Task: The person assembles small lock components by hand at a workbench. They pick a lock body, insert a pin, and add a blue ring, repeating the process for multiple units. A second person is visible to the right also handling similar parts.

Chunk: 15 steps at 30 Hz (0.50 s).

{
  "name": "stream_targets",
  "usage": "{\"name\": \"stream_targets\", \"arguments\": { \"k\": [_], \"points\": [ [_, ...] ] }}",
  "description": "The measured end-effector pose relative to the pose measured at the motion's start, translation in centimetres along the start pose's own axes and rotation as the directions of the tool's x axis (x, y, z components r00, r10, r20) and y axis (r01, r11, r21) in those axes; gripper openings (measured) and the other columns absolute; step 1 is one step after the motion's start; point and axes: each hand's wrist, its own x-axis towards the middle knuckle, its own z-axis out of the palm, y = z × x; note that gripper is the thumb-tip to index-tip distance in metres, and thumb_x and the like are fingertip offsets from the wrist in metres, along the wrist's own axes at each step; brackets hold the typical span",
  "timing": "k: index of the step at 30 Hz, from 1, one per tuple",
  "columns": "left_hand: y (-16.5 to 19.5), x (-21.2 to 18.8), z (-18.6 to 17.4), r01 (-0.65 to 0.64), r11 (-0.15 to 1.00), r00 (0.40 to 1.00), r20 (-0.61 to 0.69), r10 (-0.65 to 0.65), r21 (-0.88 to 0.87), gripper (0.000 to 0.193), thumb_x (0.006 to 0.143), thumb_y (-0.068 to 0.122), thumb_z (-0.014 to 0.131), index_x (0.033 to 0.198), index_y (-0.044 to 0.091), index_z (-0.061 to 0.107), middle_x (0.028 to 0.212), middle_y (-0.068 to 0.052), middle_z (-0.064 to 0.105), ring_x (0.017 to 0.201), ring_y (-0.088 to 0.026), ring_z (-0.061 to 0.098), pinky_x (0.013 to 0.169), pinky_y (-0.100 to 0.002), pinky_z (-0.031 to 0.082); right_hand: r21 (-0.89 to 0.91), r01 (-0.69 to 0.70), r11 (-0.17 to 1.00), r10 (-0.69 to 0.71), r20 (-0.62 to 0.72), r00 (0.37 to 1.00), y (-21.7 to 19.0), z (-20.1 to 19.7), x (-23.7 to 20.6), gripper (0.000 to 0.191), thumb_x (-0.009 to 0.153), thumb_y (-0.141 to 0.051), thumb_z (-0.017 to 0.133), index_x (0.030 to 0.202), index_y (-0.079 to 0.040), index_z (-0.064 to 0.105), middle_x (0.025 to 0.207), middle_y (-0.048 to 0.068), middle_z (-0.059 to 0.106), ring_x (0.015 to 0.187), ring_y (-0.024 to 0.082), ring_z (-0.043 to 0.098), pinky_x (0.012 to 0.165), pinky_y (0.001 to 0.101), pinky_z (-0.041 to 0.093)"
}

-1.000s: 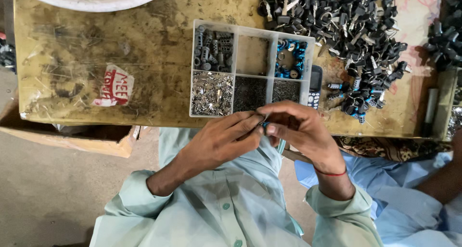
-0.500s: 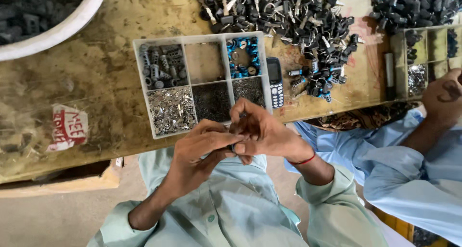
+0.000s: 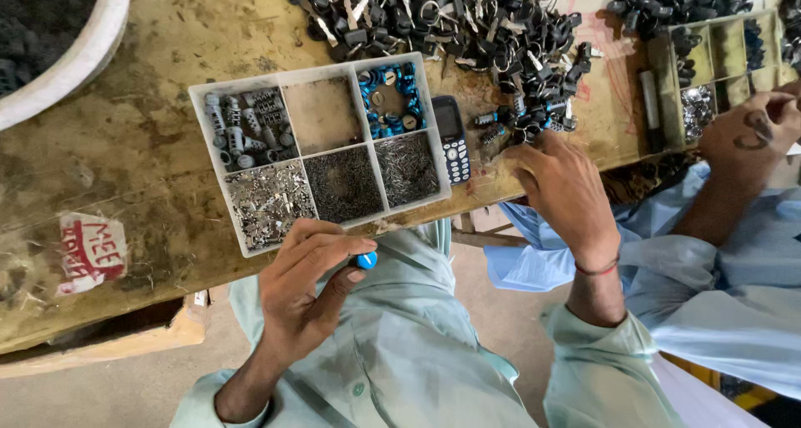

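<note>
My left hand (image 3: pixel 310 279) is closed around a small blue-capped part (image 3: pixel 365 260), held just in front of the table edge below the compartment tray (image 3: pixel 321 76). My right hand (image 3: pixel 561 186) reaches out to the near edge of a big heap of black and silver parts (image 3: pixel 467 19), fingers curled over pieces there; what it grips is hidden. The tray holds grey cylinders, blue rings, silver clips and fine pins in separate compartments.
A small dark blue keypad phone (image 3: pixel 451 138) lies right of the tray. A white basin rim (image 3: pixel 79 57) is at far left. A red-and-white sticker (image 3: pixel 90 249) marks the worn wooden table (image 3: pixel 150 186). Another person's hand (image 3: pixel 751 136) works at a second tray (image 3: pixel 717 69) on the right.
My hands were together in front of my chest; they have parted. The right hand has gone out to the heap, the left stays low with the blue part.
</note>
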Motion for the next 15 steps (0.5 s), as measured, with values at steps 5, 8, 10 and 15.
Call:
{"name": "stream_targets", "arguments": {
  "k": [5, 8, 10, 15],
  "points": [
    [-0.4, 0.6, 0.7, 0.013, 0.999, 0.998, 0.062, -0.010, -0.048, 0.025, 0.086, -0.001, 0.075, 0.110, 0.004, 0.072, 0.104, -0.006, 0.075, 0.099, -0.025, 0.066, 0.089, -0.035, 0.054, -0.004, 0.103, 0.995, -0.103, -0.107, 0.989, 3.7, 3.6, 0.3, 0.021, 0.091, -0.011, 0.072, 0.111, -0.006, 0.070, 0.099, 0.016, 0.055, 0.097, 0.036, 0.058, 0.086, 0.0483, 0.048],
    [-0.4, 0.6, 0.9, 0.026, 0.998, 0.996, 0.086, -0.020, -0.065, 0.025, 0.086, -0.001, 0.075, 0.110, 0.004, 0.071, 0.105, -0.006, 0.074, 0.101, -0.026, 0.066, 0.090, -0.035, 0.054, -0.031, 0.149, 0.988, -0.152, -0.127, 0.980, 5.0, 5.0, 0.2, 0.021, 0.091, -0.014, 0.075, 0.110, -0.008, 0.070, 0.098, 0.014, 0.056, 0.096, 0.035, 0.059, 0.085, 0.0475, 0.047],
    [-0.4, 0.5, 0.9, 0.025, 0.996, 0.997, 0.080, -0.019, -0.080, 0.024, 0.087, -0.001, 0.075, 0.110, 0.004, 0.071, 0.106, -0.006, 0.074, 0.101, -0.025, 0.066, 0.090, -0.036, 0.054, -0.024, 0.165, 0.986, -0.166, -0.189, 0.968, 5.7, 5.3, 0.4, 0.019, 0.093, -0.016, 0.075, 0.110, -0.008, 0.069, 0.100, 0.014, 0.058, 0.097, 0.034, 0.060, 0.086, 0.0459, 0.048],
    [-0.6, -0.2, 0.6, 0.089, 0.979, 0.995, 0.057, -0.080, -0.185, 0.021, 0.093, 0.001, 0.069, 0.114, 0.002, 0.068, 0.110, -0.009, 0.075, 0.106, -0.024, 0.070, 0.093, -0.035, 0.056, 0.768, 0.252, 0.589, 0.124, -0.394, 0.911, 6.7, 3.6, 0.6, 0.016, 0.113, -0.017, 0.059, 0.121, -0.003, 0.059, 0.120, 0.008, 0.061, 0.111, 0.017, 0.060, 0.099, 0.0317, 0.050]
  ]
}}
